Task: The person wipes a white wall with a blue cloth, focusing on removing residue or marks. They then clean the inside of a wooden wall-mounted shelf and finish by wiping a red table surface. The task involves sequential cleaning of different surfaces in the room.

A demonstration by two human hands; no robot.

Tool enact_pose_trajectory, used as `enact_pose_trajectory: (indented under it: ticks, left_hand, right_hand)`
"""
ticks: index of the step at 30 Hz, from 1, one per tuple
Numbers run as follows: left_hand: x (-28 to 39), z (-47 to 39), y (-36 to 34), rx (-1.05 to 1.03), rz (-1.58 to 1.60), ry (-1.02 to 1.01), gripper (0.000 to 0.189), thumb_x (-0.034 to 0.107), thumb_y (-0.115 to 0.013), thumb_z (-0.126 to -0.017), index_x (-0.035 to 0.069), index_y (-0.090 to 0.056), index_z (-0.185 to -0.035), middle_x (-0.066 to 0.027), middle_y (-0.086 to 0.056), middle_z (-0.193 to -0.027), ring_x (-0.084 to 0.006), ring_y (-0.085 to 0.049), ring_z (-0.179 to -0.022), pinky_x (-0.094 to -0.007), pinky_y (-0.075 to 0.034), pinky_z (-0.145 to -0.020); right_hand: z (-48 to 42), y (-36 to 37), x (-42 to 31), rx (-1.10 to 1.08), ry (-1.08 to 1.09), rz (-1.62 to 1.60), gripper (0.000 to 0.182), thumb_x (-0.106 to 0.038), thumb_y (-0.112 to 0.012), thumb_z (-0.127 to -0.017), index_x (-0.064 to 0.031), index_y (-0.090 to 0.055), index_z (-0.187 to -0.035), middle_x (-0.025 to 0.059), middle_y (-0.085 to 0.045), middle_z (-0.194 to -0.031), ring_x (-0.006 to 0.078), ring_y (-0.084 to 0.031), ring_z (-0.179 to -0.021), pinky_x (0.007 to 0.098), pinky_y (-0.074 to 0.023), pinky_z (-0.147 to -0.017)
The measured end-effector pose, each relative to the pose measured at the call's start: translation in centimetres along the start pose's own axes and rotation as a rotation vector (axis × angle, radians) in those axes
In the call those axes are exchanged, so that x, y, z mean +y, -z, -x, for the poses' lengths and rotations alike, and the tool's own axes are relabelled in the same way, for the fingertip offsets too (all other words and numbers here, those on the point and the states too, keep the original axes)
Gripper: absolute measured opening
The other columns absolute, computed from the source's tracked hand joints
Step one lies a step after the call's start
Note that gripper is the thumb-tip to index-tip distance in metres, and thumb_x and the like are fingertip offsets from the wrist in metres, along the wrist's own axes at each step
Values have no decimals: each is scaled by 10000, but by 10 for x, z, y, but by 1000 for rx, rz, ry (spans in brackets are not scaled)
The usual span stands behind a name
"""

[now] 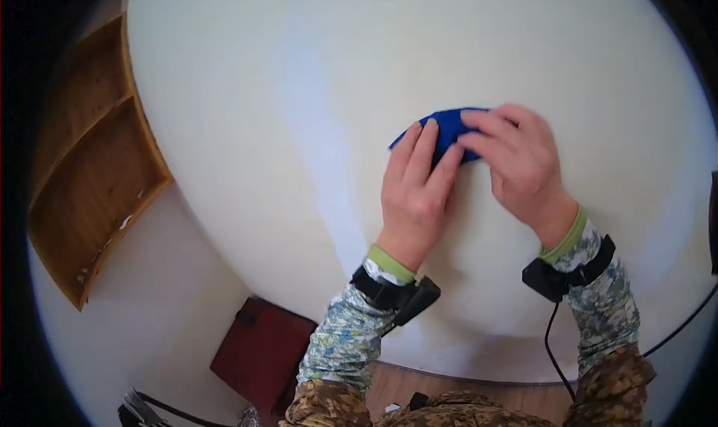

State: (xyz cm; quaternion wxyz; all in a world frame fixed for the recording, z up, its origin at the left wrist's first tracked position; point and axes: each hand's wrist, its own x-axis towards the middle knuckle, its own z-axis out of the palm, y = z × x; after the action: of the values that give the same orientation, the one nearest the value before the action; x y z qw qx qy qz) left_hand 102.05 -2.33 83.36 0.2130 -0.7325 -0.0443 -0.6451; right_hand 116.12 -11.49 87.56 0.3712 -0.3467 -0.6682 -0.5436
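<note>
A small piece of blue cloth [447, 124], apparently folded, lies on a large white tabletop [235, 124]. My left hand [418, 188] holds the cloth down at its left part, with the fingers over the top and the thumb near its lower edge. At the right end, my right hand [521, 160] has its fingers bent onto the cloth, the fingertips close to my left thumb. The right thumb and the cloth under both hands are hidden. The right fingers look slightly blurred.
Black straps with box-like devices [395, 298] sit on both wrists; a black cable [548, 337] hangs from the right one. At left is a wooden shelf unit [101, 202] with compartments. A dark red box-like object [263, 354] stands below the table's left edge, above wood-look flooring [477, 384].
</note>
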Motion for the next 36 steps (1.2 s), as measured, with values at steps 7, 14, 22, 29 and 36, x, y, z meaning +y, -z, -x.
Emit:
enact_pose_trajectory:
  ticks: [7, 14, 22, 29, 36]
  left_hand:
    - [106, 116, -33, -249, 199, 94, 328, 37, -617, -725, 30, -628, -1053, -234, -487, -1254, -406, -465, -1172, -488, -397, -953]
    - [168, 134, -68, -498, 231, 27, 457, 136, -650, -729, 100, -572, -1178, -242, -421, -1319, -414, -415, -1213, -504, -381, -949]
    - [167, -30, -110, -291, 118, -131, 548, 151, -607, -759, 97, -472, -1288, -256, -368, -1355, -432, -362, -1248, -523, -335, -974]
    - [187, 3, -114, -420, 171, -123, 561, 190, -641, -754, 105, -472, -1282, -259, -346, -1357, -458, -351, -1234, -566, -351, -935]
    - [199, 72, -103, -611, 293, -159, 501, 179, -599, -777, 101, -501, -1262, -183, -416, -1345, -340, -389, -1248, -470, -339, -986]
  right_hand:
    - [152, 55, -21, -253, -125, -157, 194, -95, -612, -693, -88, -674, -877, 5, -627, -1022, 191, -541, -893, 332, -462, -732]
    - [199, 119, 20, -401, -100, -260, 194, -96, -609, -675, -101, -671, -859, 7, -629, -1027, 179, -556, -886, 330, -459, -738]
    - [114, 160, 105, -125, -103, 103, 248, -29, -588, -680, -79, -642, -917, 68, -610, -1083, 262, -542, -970, 374, -443, -828]
    - [169, 162, 80, -131, -299, 103, 294, 26, -548, -695, -70, -634, -959, 97, -583, -1089, 289, -526, -980, 406, -440, -855]
    - [223, 173, 59, -310, -244, -58, 209, -76, -624, -652, -110, -656, -856, 39, -611, -967, 237, -539, -862, 363, -459, -762]
